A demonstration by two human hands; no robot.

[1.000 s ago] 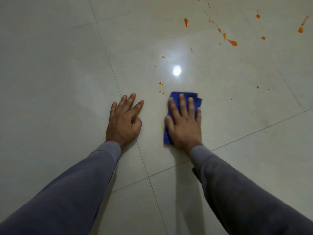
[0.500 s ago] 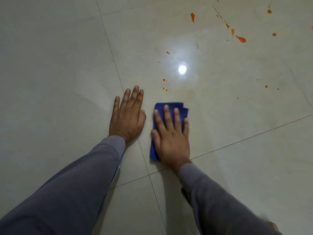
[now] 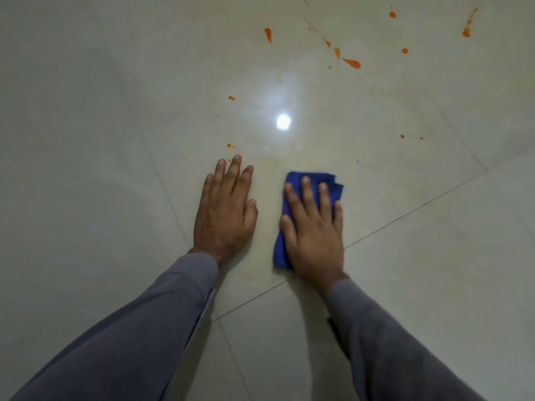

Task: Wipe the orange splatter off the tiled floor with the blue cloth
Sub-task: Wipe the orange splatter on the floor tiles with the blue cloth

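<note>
Cloth (image 3: pixel 292 250), deep blue, folded, flattened under right hand (image 3: pixel 314 233)

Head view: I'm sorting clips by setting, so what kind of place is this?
Probably an indoor room, which one I cannot tell: glossy pale tiled floor with thin grout lines, and a round lamp reflection suggesting a light overhead.

Folded blue cloth (image 3: pixel 333 183) flat on pale glossy tiled floor (image 3: pixel 115 140), orange splatter (image 3: pixel 351 63) beyond — scattered drops

Your hands on the tiled floor (image 3: pixel 101 140), head view.
Your right hand (image 3: pixel 314 233) lies flat on the blue cloth (image 3: pixel 311 178); your left hand (image 3: pixel 224 215) rests palm-down beside it; orange splatter (image 3: pixel 351 63) lies well beyond.
</note>
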